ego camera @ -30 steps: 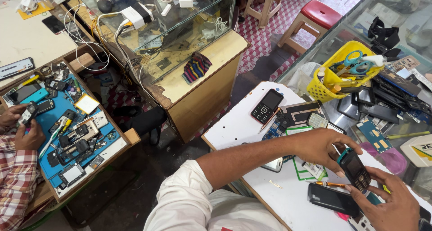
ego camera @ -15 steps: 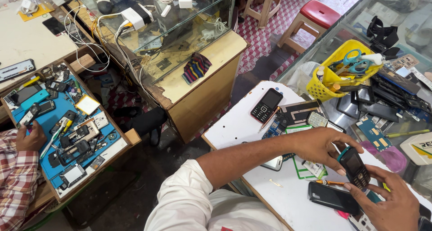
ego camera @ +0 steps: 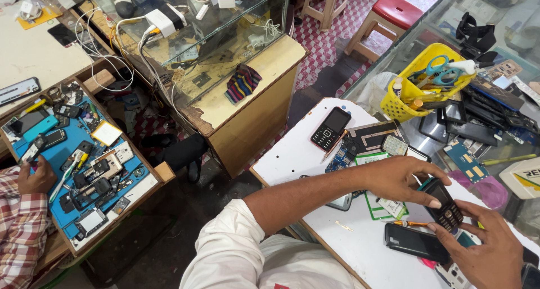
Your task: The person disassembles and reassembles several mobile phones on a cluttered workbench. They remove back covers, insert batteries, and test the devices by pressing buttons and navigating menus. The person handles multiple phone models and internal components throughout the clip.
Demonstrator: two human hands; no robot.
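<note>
Right now both hands meet over a small dark keypad phone (ego camera: 444, 205) above a white board (ego camera: 292, 154). The left hand (ego camera: 400, 179) reaches in from the white-sleeved arm, its fingers (ego camera: 432, 201) curled over the top half of the phone, thumb and forefinger pinched on its upper edge. The right hand (ego camera: 488, 249) comes up from below, its fingers (ego camera: 436, 228) spread and closing on the lower end of the same phone, so the phone is clamped between the two hands, tilted with its keypad facing up.

Just under the right fingertips lies a flat black phone body (ego camera: 415, 242), and between it and the held phone a thin orange-handled tool (ego camera: 406, 223) rests on the board. Beyond the left knuckles, farther up the board, sits another keypad phone (ego camera: 331, 128) with a dark screen, well apart from the hands, beside some circuit boards (ego camera: 368, 137). Past the left fingers to the upper right stands a yellow basket (ego camera: 400, 100) holding scissors (ego camera: 437, 69) and other tools.

Far off to the left, another person's hand (ego camera: 37, 177), in a checked sleeve, rests at the edge of a blue mat (ego camera: 64, 159) covered with phone parts; whether it grips anything I cannot tell.
</note>
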